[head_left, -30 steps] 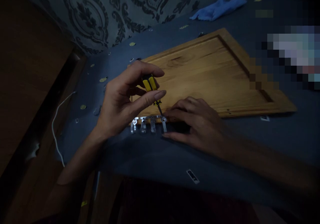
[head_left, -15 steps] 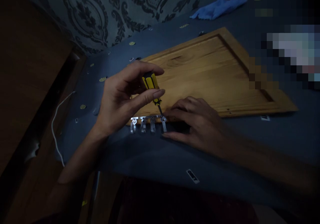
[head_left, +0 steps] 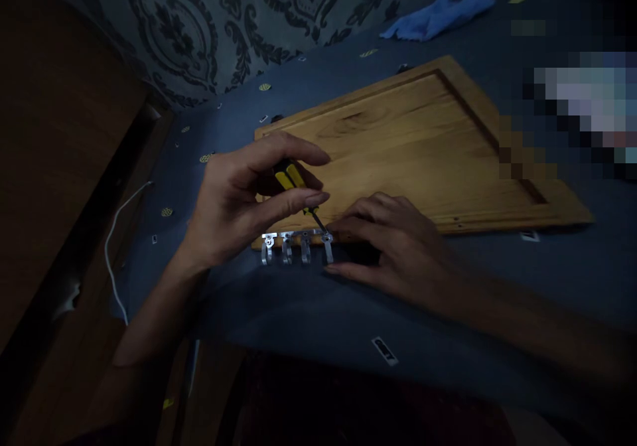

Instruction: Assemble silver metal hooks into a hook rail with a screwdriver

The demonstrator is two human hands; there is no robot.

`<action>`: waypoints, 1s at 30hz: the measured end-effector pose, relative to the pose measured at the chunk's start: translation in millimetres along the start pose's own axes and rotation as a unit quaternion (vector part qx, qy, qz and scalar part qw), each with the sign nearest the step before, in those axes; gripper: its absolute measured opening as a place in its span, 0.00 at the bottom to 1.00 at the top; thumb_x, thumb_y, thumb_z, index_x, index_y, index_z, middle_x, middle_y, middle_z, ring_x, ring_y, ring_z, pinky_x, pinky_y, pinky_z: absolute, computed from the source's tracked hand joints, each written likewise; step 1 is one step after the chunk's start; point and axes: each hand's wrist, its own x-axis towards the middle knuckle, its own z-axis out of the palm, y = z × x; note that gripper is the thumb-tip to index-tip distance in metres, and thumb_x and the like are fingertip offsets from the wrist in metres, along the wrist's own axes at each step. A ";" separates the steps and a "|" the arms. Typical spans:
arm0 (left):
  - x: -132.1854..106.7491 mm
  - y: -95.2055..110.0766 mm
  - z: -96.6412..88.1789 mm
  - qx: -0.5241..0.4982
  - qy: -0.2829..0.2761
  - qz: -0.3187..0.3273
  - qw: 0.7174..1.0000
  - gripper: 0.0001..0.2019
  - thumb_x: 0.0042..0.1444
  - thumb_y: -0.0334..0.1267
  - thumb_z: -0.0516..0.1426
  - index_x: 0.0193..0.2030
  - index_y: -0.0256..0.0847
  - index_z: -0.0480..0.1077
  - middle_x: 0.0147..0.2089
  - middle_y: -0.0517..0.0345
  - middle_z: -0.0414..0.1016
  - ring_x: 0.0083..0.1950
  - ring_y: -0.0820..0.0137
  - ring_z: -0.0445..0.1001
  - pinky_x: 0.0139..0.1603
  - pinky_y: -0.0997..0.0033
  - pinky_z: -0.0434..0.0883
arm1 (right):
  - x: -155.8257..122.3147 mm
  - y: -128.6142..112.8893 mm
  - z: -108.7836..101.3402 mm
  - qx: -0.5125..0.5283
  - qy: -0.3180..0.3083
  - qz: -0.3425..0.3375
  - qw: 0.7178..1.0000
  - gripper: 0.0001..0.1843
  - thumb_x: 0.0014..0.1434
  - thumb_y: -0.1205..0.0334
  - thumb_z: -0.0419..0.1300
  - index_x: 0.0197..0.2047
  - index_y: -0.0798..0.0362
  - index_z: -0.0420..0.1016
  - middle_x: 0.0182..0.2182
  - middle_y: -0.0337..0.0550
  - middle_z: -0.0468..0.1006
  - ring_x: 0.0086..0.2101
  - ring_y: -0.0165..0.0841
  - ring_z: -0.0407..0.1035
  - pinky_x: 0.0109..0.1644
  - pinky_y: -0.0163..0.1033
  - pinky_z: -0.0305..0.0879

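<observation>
My left hand [head_left: 239,200] grips a small yellow-and-black screwdriver [head_left: 291,182] between thumb and fingers. Its tip points down at the right end of a silver metal hook rack [head_left: 297,243], which lies along the near edge of a wooden panel [head_left: 413,141]. My right hand [head_left: 388,243] lies on the blue surface just right of the rack, fingers curled and pressing at the rack's right end by the screwdriver tip. What sits under those fingertips is hidden.
The panel lies on a dark blue cloth [head_left: 308,313] with small labels scattered on it. A light blue rag [head_left: 435,13] lies at the far side. A white cable [head_left: 117,247] trails at the left by a brown wooden edge [head_left: 60,167]. Patterned fabric [head_left: 223,28] rises behind.
My left hand has dropped lower and tilted the screwdriver handle further to the left; the tip stays at the rack's right end. My right hand has not moved.
</observation>
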 end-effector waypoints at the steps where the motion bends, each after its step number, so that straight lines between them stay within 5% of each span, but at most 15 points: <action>1: 0.5 1.1 2.5 0.018 0.030 0.004 0.999 0.14 0.64 0.51 0.64 0.48 0.44 0.76 0.39 0.59 0.82 0.35 0.68 0.84 0.35 0.69 0.81 | -0.1 0.0 0.1 0.003 -0.004 0.003 1.000 0.19 0.64 0.46 0.67 0.49 0.52 0.79 0.41 0.47 0.79 0.42 0.42 0.72 0.45 0.47 0.65; 3: 1.5 3.0 6.1 0.046 0.077 0.015 0.996 0.13 0.61 0.50 0.67 0.42 0.43 0.76 0.35 0.62 0.81 0.30 0.72 0.81 0.30 0.72 0.78 | -0.3 -0.1 0.0 0.009 -0.009 0.013 1.000 0.20 0.64 0.45 0.66 0.49 0.52 0.79 0.41 0.47 0.79 0.42 0.42 0.72 0.45 0.47 0.66; 5: 2.2 4.1 4.9 0.034 0.064 0.012 0.997 0.11 0.63 0.48 0.66 0.44 0.44 0.75 0.37 0.62 0.81 0.33 0.72 0.81 0.32 0.72 0.78 | -0.3 0.0 -0.1 0.015 -0.013 0.023 1.000 0.20 0.63 0.44 0.66 0.49 0.51 0.80 0.41 0.47 0.79 0.43 0.43 0.72 0.46 0.49 0.66; 9: 2.1 3.8 -11.0 -0.064 -0.092 -0.013 0.994 0.18 0.69 0.38 0.59 0.64 0.48 0.67 0.62 0.54 0.75 0.60 0.62 0.79 0.51 0.65 0.84 | 0.0 0.3 -0.6 0.015 -0.008 0.016 1.000 0.21 0.63 0.45 0.67 0.50 0.52 0.79 0.42 0.49 0.80 0.44 0.44 0.73 0.47 0.50 0.67; 12: 1.6 3.0 -17.3 -0.128 -0.149 -0.017 0.980 0.22 0.69 0.33 0.57 0.68 0.52 0.65 0.66 0.57 0.73 0.64 0.60 0.78 0.60 0.57 0.82 | 0.1 0.2 -0.9 0.011 -0.013 0.018 1.000 0.20 0.63 0.45 0.66 0.49 0.52 0.80 0.42 0.49 0.80 0.44 0.44 0.73 0.47 0.49 0.67; 18: 2.5 3.0 3.3 -0.014 0.019 -0.020 1.000 0.12 0.64 0.49 0.64 0.49 0.46 0.75 0.46 0.58 0.81 0.43 0.65 0.83 0.36 0.72 0.83 | -0.2 -0.4 -1.1 0.017 -0.014 0.019 1.000 0.21 0.64 0.44 0.66 0.49 0.52 0.80 0.42 0.48 0.80 0.43 0.43 0.72 0.46 0.49 0.67; 20: 2.8 3.3 4.5 -0.002 0.018 -0.011 1.000 0.12 0.68 0.49 0.60 0.51 0.46 0.73 0.49 0.57 0.80 0.45 0.66 0.83 0.37 0.72 0.82 | 0.2 -0.6 -1.2 0.017 -0.015 0.018 1.000 0.21 0.63 0.44 0.66 0.50 0.52 0.80 0.42 0.49 0.79 0.43 0.44 0.72 0.47 0.49 0.67; 25: 0.3 0.7 -4.5 -0.070 -0.087 -0.007 0.994 0.18 0.72 0.52 0.54 0.63 0.49 0.68 0.54 0.58 0.78 0.55 0.60 0.83 0.49 0.63 0.84 | 1.6 -0.3 -1.2 0.007 -0.017 0.026 0.999 0.19 0.62 0.45 0.68 0.47 0.51 0.80 0.41 0.48 0.79 0.43 0.43 0.72 0.46 0.48 0.65; 30: -0.3 0.5 5.3 -0.040 0.018 0.001 0.999 0.16 0.63 0.52 0.65 0.53 0.49 0.73 0.50 0.58 0.79 0.49 0.62 0.84 0.46 0.66 0.84 | 0.2 -0.2 -1.3 0.019 -0.015 0.026 0.999 0.19 0.62 0.45 0.67 0.48 0.50 0.79 0.42 0.48 0.80 0.44 0.43 0.72 0.47 0.49 0.65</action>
